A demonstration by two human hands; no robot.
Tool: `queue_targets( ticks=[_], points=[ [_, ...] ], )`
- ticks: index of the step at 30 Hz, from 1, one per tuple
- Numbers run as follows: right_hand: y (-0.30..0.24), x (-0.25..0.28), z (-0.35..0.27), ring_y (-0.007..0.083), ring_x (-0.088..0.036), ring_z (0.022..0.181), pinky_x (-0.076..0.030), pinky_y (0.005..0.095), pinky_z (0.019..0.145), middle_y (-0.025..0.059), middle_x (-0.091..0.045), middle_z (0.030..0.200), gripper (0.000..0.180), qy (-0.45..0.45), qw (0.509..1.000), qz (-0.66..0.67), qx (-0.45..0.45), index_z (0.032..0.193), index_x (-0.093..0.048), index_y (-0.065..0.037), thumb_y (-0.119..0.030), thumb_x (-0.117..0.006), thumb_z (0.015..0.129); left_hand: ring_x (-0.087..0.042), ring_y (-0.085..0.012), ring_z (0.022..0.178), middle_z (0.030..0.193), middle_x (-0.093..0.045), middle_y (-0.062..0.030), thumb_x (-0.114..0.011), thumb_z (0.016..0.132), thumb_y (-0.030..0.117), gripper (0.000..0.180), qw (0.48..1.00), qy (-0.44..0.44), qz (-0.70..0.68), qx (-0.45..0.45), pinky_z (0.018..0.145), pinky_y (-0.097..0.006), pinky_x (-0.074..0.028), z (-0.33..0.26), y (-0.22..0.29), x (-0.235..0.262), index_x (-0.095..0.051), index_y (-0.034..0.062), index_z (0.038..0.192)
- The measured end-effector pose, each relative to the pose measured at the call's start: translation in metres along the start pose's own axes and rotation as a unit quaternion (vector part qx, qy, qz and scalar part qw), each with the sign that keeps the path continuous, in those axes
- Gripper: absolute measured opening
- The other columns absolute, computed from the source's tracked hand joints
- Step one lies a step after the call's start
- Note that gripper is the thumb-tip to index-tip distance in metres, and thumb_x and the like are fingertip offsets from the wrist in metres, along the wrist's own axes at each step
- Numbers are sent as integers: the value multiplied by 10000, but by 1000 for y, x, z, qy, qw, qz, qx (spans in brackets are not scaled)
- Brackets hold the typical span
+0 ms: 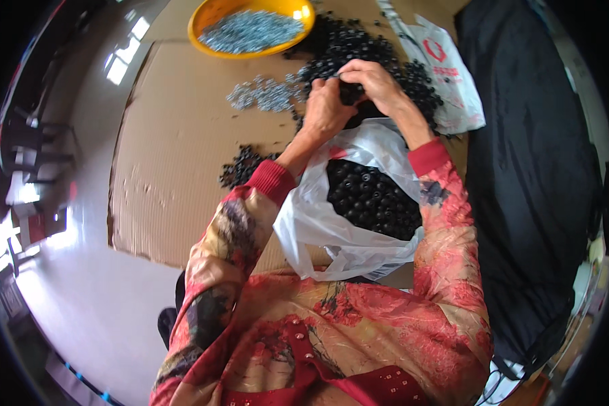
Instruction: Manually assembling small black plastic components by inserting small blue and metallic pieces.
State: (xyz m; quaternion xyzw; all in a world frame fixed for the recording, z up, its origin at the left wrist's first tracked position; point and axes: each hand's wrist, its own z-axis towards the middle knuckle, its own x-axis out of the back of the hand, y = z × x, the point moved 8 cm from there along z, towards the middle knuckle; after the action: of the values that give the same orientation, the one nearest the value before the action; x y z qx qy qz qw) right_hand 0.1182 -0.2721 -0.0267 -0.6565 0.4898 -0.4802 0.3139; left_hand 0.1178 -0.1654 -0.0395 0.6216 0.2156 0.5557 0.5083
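Two piles tell progress, my read: white plastic bag nearest, well stocked with small black round plastic parts; bigger loose black heap beyond hands looks pending. Left hand and right hand pinch one black piece together. Loose silver metal bits beside, more filling yellow round plastic bowl farthest.

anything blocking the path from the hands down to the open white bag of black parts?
Nothing visible does. Both hands, left hand and right hand, meet over the loose pile of black parts, seemingly pinching a small black piece. The open white bag of black parts lies directly below the wrists, mouth up, with no object between.
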Motion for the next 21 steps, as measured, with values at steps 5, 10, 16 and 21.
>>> queue_targets(
  ticks=[5,10,16,21],
  points=[
    [-11,-19,-15,103,-497,678,-395,241,583,6,-553,769,178,16,998,62,8,876,-617,-60,-197,-569,773,-612,-282,713,814,-610,-201,-753,593,204,461,999,-5,-33,-15,659,-345,-487,-11,0,26,-573,-48,934],
    [-30,-80,-17,94,-490,672,-385,236,588,24,-570,756,163,-50,988,140,46,874,-616,-5,-116,-578,760,-573,-104,560,712,-617,-63,-725,663,145,387,990,-90,-104,41,509,-238,-478,-39,-14,81,-574,-25,977],
    [-16,-129,-4,124,-525,725,-436,265,643,58,-588,796,173,-107,988,111,5,878,-612,11,-113,-569,765,-616,-206,708,794,-629,-122,-698,662,119,355,994,-112,-1,15,649,-304,-488,-59,-52,117,-599,-5,979],
    [-19,-133,-8,143,-539,724,-459,276,611,68,-588,798,185,-121,992,21,20,876,-608,15,-134,-555,780,-601,-292,832,933,-604,-165,-676,658,93,353,994,-87,57,-37,748,-358,-471,-64,-52,131,-609,16,996]
  ],
)
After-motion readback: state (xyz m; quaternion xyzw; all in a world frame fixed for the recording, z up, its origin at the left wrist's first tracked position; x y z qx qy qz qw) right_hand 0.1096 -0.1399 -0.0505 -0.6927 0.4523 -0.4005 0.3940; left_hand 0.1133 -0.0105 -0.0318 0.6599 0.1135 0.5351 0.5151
